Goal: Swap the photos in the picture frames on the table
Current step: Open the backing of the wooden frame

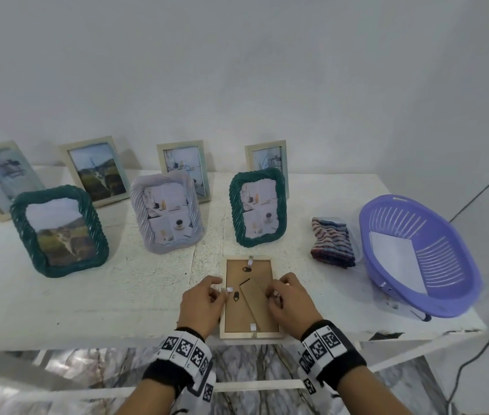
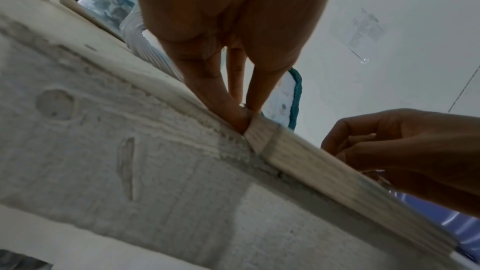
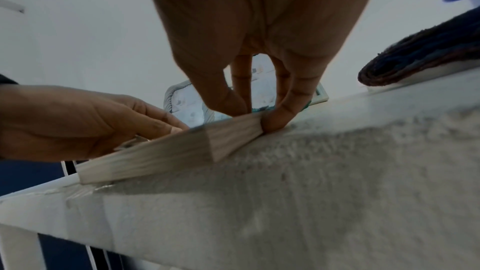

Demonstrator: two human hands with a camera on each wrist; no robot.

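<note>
Pale wooden picture frame (image 1: 251,334), rectangular: lying face-down at the near edge of the white painted counter (image 1: 117,295), brown backing board with fold-out stand uppermost. Left hand (image 1: 200,305): fingers curled, pinching the frame's left rail at a small turn clip. Right hand (image 1: 289,304): fingers curled, pinching the right rail. Seven further frames stand upright behind it. Striped folded cloth (image 1: 331,242) and purple plastic basket (image 1: 416,256): to the right.

A rough white-painted desk (image 1: 87,295) stands against a plain white wall (image 1: 237,70), over a grey-veined marble floor (image 1: 252,363).
</note>
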